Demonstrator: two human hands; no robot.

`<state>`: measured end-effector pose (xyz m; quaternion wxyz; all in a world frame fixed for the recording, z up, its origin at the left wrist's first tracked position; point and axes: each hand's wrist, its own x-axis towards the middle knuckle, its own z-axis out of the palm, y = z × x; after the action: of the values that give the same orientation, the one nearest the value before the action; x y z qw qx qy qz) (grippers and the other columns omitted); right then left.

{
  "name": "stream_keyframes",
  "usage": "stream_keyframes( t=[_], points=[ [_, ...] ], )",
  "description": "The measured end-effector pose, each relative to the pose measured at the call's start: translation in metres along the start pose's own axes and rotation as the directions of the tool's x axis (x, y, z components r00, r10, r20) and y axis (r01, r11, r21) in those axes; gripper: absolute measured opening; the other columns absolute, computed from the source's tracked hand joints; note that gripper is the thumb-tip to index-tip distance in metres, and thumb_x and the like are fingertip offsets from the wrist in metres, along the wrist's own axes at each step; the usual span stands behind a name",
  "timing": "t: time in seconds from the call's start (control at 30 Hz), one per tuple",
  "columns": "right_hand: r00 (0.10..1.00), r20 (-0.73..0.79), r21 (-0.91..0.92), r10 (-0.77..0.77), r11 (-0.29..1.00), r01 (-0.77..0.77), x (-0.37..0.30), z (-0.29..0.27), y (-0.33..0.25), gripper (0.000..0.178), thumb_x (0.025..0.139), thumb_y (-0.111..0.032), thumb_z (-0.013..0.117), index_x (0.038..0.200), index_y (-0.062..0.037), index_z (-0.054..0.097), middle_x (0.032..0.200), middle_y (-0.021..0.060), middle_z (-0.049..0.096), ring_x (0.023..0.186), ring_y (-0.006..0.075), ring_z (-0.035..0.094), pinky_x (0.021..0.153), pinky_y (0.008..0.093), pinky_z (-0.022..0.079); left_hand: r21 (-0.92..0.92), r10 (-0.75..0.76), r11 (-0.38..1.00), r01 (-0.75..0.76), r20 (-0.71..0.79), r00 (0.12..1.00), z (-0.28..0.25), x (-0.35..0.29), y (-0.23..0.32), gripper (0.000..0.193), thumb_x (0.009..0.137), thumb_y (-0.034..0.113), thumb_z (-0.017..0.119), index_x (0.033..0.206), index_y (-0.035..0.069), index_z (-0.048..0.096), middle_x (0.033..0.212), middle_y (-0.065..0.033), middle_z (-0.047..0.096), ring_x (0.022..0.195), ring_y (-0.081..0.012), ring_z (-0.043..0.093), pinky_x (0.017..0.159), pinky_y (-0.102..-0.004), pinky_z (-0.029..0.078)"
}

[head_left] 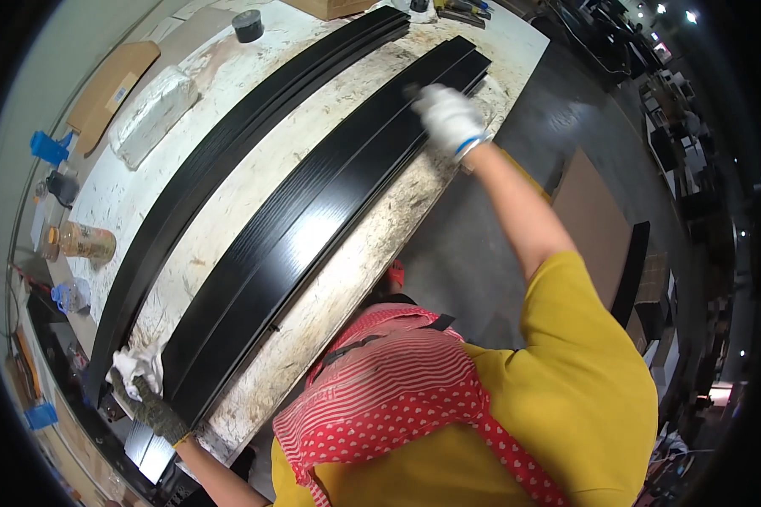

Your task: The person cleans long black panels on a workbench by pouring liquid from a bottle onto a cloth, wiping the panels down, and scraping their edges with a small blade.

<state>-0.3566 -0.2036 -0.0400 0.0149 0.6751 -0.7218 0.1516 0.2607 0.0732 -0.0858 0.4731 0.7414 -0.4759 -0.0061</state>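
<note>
- Right hand (450,118), in a white glove, presses flat and open on the far end of the black panel (313,232).
- Left hand (154,407), in a dark glove, is closed around a white rag (135,365) at the panel's near end.
- Panel lies lengthwise along the bench (254,182) by its right edge.
- Second black strip (228,160) lies parallel, nearer the middle.
- Tape roll (248,25) sits at the far left corner.

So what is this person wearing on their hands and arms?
The right hand wears a white knit glove with a blue band at the cuff. The left hand wears a darker, speckled grey-green glove. Both forearms are bare below short yellow sleeves, with a red-and-white striped and dotted apron over the shirt.
</note>
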Motion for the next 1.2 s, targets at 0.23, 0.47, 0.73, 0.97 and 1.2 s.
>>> stream_keyframes(
  t=[0.23,0.47,0.73,0.97,1.2],
  points=[
    [0.75,0.421,0.293,-0.51,0.859,0.42,-0.063,-0.023,-0.126,0.022,0.089,-0.026,0.054,0.088,-0.0093,0.069,0.082,0.0156,0.068,0.077,0.0296,0.067,0.072,0.041,0.055,-0.291,0.213,0.945,-0.152,0.19,0.958,0.085,0.001,0.155,0.046,0.094,0.015,0.056,0.138,0.001,0.048,0.135,-0.0149,0.051,0.123,-0.0251,0.049,0.105,-0.0354,0.038],
    [0.989,0.042,0.05,0.144,0.988,-0.146,0.071,-0.01,0.1,0.034,0.095,-0.032,0.053,0.08,-0.0053,0.067,0.077,0.0172,0.067,0.072,0.0319,0.067,0.066,0.0434,0.055,-0.179,0.381,0.925,-0.336,0.433,0.817,0.192,-0.016,0.24,0.042,0.083,0.007,0.068,0.124,0.003,0.06,0.119,-0.0208,0.056,0.111,-0.0356,0.058,0.094,-0.0424,0.047],
    [0.926,0.221,0.077,-0.306,0.952,0.296,0.051,-0.002,0.028,0.021,0.086,-0.023,0.055,0.08,-0.009,0.07,0.077,0.0169,0.069,0.072,0.0316,0.069,0.066,0.0433,0.056,0.1,0.363,0.881,-0.463,0.484,0.796,0.219,-0.044,0.216,0.045,0.092,0.028,0.057,0.129,0.002,0.055,0.126,-0.0201,0.059,0.122,-0.0423,0.049,0.104,-0.0489,0.037],
    [0.881,0.122,0.145,-0.457,0.887,0.439,0.099,-0.013,0.083,0.02,0.086,-0.023,0.055,0.08,-0.009,0.07,0.073,0.0156,0.068,0.07,0.0313,0.068,0.062,0.0422,0.056,0.236,0.128,0.943,-0.234,0.392,0.911,0.23,-0.046,0.211,0.045,0.088,0.009,0.063,0.131,0.0,0.053,0.126,-0.0206,0.054,0.12,-0.0335,0.052,0.104,-0.0415,0.039],
    [0.991,0.064,0.109,-0.115,0.988,0.107,0.164,-0.007,0.197,0.021,0.085,-0.017,0.052,0.082,-0.0057,0.07,0.08,0.0173,0.069,0.076,0.0303,0.069,0.069,0.042,0.056,0.257,0.097,0.944,-0.208,0.386,0.918,0.226,-0.048,0.213,0.049,0.089,0.026,0.062,0.131,0.004,0.054,0.133,-0.0202,0.054,0.127,-0.0415,0.046,0.11,-0.0492,0.032]
  ],
)
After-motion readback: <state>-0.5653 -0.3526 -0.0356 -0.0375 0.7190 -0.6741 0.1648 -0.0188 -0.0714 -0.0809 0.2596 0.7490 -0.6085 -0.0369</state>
